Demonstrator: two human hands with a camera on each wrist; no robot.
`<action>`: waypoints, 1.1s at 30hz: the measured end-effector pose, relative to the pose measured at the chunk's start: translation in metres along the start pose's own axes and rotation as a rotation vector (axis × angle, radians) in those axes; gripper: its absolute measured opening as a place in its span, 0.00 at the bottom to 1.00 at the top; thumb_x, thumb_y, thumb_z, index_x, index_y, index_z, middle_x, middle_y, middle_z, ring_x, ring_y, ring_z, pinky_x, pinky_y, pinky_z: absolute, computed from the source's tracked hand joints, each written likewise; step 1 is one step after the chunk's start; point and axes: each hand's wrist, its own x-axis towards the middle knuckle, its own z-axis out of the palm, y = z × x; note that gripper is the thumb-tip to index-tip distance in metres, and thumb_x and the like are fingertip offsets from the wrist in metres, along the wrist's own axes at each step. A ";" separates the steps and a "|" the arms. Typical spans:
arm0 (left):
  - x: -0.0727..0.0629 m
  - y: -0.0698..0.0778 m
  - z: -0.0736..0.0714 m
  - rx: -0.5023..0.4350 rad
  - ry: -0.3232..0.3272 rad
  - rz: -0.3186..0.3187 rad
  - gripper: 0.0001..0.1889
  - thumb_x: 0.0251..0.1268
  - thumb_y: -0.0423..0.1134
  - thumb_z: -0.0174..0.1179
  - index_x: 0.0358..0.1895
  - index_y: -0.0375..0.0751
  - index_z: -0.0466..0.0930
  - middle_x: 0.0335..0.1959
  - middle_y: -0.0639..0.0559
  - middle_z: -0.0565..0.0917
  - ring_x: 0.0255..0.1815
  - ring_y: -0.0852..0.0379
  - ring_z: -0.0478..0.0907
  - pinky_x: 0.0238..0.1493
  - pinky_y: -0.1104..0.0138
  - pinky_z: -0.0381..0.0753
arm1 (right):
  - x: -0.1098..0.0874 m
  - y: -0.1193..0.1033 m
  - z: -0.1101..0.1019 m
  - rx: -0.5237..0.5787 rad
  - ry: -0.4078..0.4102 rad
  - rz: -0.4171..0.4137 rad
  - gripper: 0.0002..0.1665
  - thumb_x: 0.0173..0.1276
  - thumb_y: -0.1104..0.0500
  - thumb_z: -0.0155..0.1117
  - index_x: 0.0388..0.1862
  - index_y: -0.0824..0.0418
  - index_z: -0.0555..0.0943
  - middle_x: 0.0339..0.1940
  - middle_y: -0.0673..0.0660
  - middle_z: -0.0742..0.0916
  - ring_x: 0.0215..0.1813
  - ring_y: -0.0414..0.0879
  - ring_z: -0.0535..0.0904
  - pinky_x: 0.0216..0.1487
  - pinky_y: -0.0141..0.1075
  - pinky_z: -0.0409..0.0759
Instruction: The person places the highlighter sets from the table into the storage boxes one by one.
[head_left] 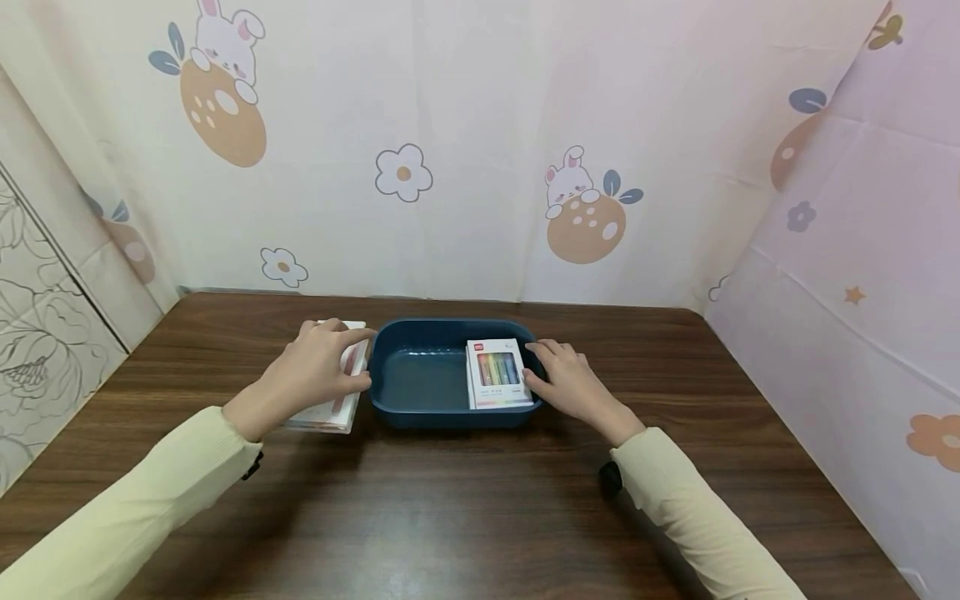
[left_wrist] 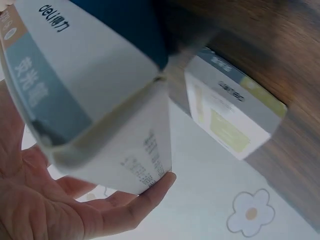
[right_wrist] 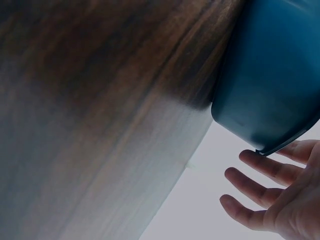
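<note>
A navy blue bin (head_left: 417, 387) lies on the table between both hands. Inside it, at the right end, a white carton (head_left: 498, 396) shows a row of rainbow-coloured sticks. My left hand (head_left: 315, 362) arches over white boxes (head_left: 337, 414), with thumb and index tips right at the bin's left rim. In the left wrist view a Deli box (left_wrist: 95, 65) with a blue stripe is close up, covering part of that hand; a second box (left_wrist: 232, 107) stands beyond it. My right hand (head_left: 566, 379) has its fingers spread and relaxed, the tips at the bin's right rim.
The brown wood table (head_left: 465, 508) runs back to a pale curtain (head_left: 480, 217) printed with rabbits and flowers. More curtain (head_left: 832, 275) hangs along the right side. A panel with flower line drawings (head_left: 45, 333) stands at the left.
</note>
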 end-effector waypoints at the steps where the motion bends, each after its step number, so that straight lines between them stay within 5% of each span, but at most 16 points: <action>1: 0.002 0.002 0.001 -0.005 -0.004 -0.001 0.29 0.49 0.47 0.62 0.59 0.47 0.73 0.53 0.36 0.75 0.52 0.33 0.67 0.34 0.49 0.78 | 0.000 0.000 0.000 0.001 0.002 -0.002 0.30 0.67 0.47 0.50 0.63 0.62 0.68 0.62 0.63 0.73 0.62 0.61 0.67 0.57 0.59 0.65; 10: 0.022 0.019 0.007 -0.017 -0.017 0.021 0.29 0.47 0.47 0.62 0.58 0.46 0.74 0.48 0.41 0.78 0.48 0.41 0.70 0.51 0.51 0.67 | 0.000 -0.001 -0.001 0.006 -0.006 0.002 0.30 0.67 0.47 0.50 0.63 0.62 0.68 0.62 0.63 0.73 0.62 0.61 0.67 0.57 0.59 0.64; 19: 0.042 0.038 0.011 -0.036 -0.034 -0.019 0.30 0.47 0.50 0.63 0.59 0.49 0.73 0.50 0.42 0.76 0.47 0.42 0.67 0.37 0.54 0.77 | 0.000 -0.001 -0.001 0.013 -0.013 0.010 0.30 0.67 0.46 0.49 0.63 0.62 0.68 0.62 0.62 0.72 0.62 0.60 0.67 0.57 0.58 0.64; 33: 0.069 0.059 0.020 -0.049 -0.033 -0.055 0.31 0.50 0.53 0.60 0.61 0.53 0.70 0.57 0.41 0.73 0.51 0.40 0.67 0.43 0.47 0.77 | 0.000 -0.002 -0.002 0.011 -0.001 0.006 0.30 0.66 0.48 0.51 0.62 0.63 0.69 0.62 0.63 0.73 0.62 0.61 0.67 0.57 0.58 0.65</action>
